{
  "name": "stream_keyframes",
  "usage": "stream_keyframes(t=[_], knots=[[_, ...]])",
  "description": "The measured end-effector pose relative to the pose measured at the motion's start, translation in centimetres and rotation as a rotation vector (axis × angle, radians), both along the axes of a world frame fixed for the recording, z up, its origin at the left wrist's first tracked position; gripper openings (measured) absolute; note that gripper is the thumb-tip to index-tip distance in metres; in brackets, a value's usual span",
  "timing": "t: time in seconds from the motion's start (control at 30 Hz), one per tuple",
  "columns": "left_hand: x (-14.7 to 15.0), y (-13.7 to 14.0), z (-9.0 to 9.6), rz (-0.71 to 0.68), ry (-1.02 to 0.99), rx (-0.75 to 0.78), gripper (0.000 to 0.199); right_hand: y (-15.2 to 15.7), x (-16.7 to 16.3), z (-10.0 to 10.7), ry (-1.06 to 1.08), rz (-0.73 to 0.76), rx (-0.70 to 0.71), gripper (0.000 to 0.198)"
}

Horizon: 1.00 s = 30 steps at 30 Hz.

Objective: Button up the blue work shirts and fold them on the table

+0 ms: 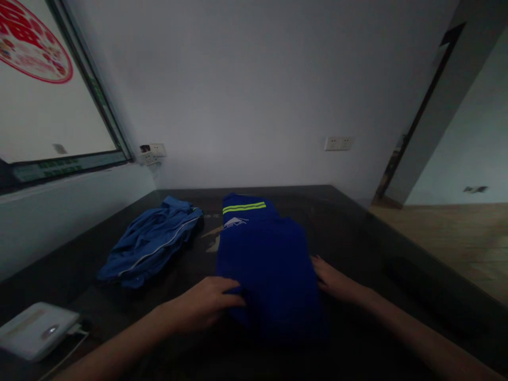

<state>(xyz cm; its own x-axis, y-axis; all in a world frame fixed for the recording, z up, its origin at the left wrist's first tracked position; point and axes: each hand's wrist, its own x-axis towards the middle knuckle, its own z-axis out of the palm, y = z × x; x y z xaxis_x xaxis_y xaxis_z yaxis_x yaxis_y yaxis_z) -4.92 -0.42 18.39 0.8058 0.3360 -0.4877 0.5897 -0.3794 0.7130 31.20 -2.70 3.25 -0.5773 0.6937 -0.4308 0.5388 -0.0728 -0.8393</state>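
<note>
A royal-blue garment [265, 254] lies folded lengthwise on the dark table, with two yellow-green stripes and a white printed logo near its far end. Its exact kind cannot be told from the folded shape. At its near left edge, my left hand [208, 301] is closed, pinching a bit of the cloth between thumb and fingers. Across from it, my right hand [337, 279] has its fingers bent on the right edge of the same garment, fingertips partly hidden by the cloth. The near end of the garment fades into shadow.
On the left of the black table [349, 233] lies a crumpled blue garment [154, 241] with a pale zip or piping line. A white box-shaped device [37, 328] with a plugged-in cable sits at the near left. Wall sockets [338, 143] are behind, a window at left.
</note>
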Motion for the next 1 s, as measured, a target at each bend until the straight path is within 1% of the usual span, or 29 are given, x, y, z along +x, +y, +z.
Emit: stream_keyframes(t=[0.07,0.13,0.2,0.23,0.27,0.3,0.37,0.43,0.47,0.5,0.57,0.63,0.67,0.7,0.77,0.83,0.87,0.9,0.93,1.0], knots=[[-0.5,-0.8,0.9,0.007,0.041,-0.261,0.042,-0.9,3.3,0.4,-0.062,0.008,-0.059,0.04],[0.0,0.0,1.9,0.021,-0.029,-0.48,0.044,-0.8,5.1,0.5,-0.096,-0.07,-0.106,0.039],[1.1,1.8,2.1,0.074,-0.122,-0.62,0.04,0.0,5.2,0.0,-0.102,-0.194,-0.129,0.038],[1.9,2.8,1.8,0.116,-0.155,-0.654,0.037,0.5,4.6,-0.4,-0.107,-0.25,-0.146,0.037],[2.9,3.6,1.0,0.171,-0.174,-0.659,0.034,1.0,3.8,-1.0,-0.113,-0.295,-0.169,0.037],[3.9,4.3,-0.3,0.238,-0.181,-0.63,0.032,1.5,2.7,-1.6,-0.118,-0.326,-0.192,0.037],[6.3,4.9,-3.7,0.417,-0.193,-0.491,0.028,2.3,0.4,-2.7,-0.145,-0.37,-0.211,0.035],[8.7,4.5,-7.7,0.614,-0.22,-0.37,0.025,2.8,-1.7,-3.3,-0.189,-0.431,-0.134,0.032],[9.8,4.0,-9.5,0.718,-0.225,-0.368,0.026,2.9,-2.7,-3.1,-0.203,-0.464,-0.063,0.029],[10.7,3.5,-11.0,0.835,-0.213,-0.423,0.028,2.9,-3.6,-2.8,-0.204,-0.489,0.012,0.027],[11.8,2.5,-13.2,1.09,-0.178,-0.592,0.036,2.6,-5.3,-1.4,-0.141,-0.486,0.128,0.025],[12.0,1.8,-14.2,1.285,-0.161,-0.723,0.044,1.9,-7.2,0.4,-0.025,-0.404,0.153,0.027],[11.9,1.7,-14.5,1.345,-0.163,-0.74,0.045,1.4,-8.2,1.2,0.04,-0.33,0.138,0.03],[11.6,1.7,-14.6,1.379,-0.164,-0.732,0.044,0.9,-9.1,2.0,0.101,-0.235,0.11,0.031],[10.9,1.8,-14.9,1.396,-0.137,-0.699,0.035,-0.1,-10.6,3.1,0.195,-0.032,0.031,0.034],[10.4,1.9,-15.3,1.39,-0.109,-0.7,0.023,-0.6,-11.3,3.7,0.261,0.097,-0.054,0.033],[10.2,1.9,-15.6,1.394,-0.111,-0.722,0.017,-0.6,-11.2,3.8,0.291,0.107,-0.084,0.03],[10.1,1.9,-15.8,1.412,-0.13,-0.753,0.013,-0.4,-10.9,3.8,0.314,0.069,-0.095,0.026],[10.0,1.9,-16.1,1.444,-0.164,-0.783,0.01,0.0,-10.4,3.6,0.324,-0.011,-0.083,0.026],[9.8,1.8,-16.4,1.527,-0.237,-0.846,0.011,1.0,-8.8,2.6,0.269,-0.24,0.007,0.027]])
